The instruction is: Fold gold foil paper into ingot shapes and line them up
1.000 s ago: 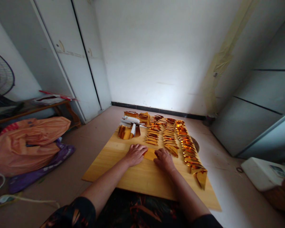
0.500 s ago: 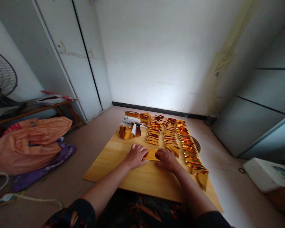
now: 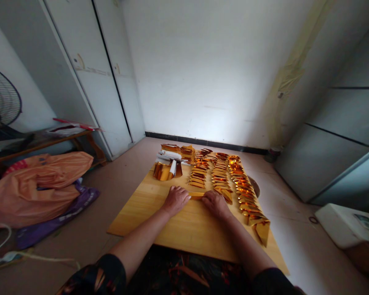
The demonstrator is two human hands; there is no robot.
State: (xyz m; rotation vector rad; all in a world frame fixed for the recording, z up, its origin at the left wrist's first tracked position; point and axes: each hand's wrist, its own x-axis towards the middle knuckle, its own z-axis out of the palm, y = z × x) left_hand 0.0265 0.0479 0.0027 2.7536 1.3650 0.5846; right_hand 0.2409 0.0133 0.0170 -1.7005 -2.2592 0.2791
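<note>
A narrow folded strip of gold foil paper (image 3: 197, 196) lies across the wooden board (image 3: 138, 209), held at both ends. My left hand (image 3: 176, 200) is closed on its left end, fingers curled over it. At the right end, my right hand (image 3: 215, 203) grips the strip with bent fingers. Just beyond my right hand, rows of folded gold foil pieces (image 3: 221, 176) stretch toward the far edge. A longer row of gold folded pieces (image 3: 244, 194) runs down the right side of the board.
Curled gold sheets (image 3: 162, 172) and white paper rolls (image 3: 169, 155) sit at the board's far left. An orange bag (image 3: 49, 180) and a purple bag (image 3: 58, 219) lie on the floor at left. A white box (image 3: 346, 225) stands at right.
The gold paper between my hands has gone from a wider flat piece to a narrow strip. Both hands stay at its ends, with the fingers shifted slightly.
</note>
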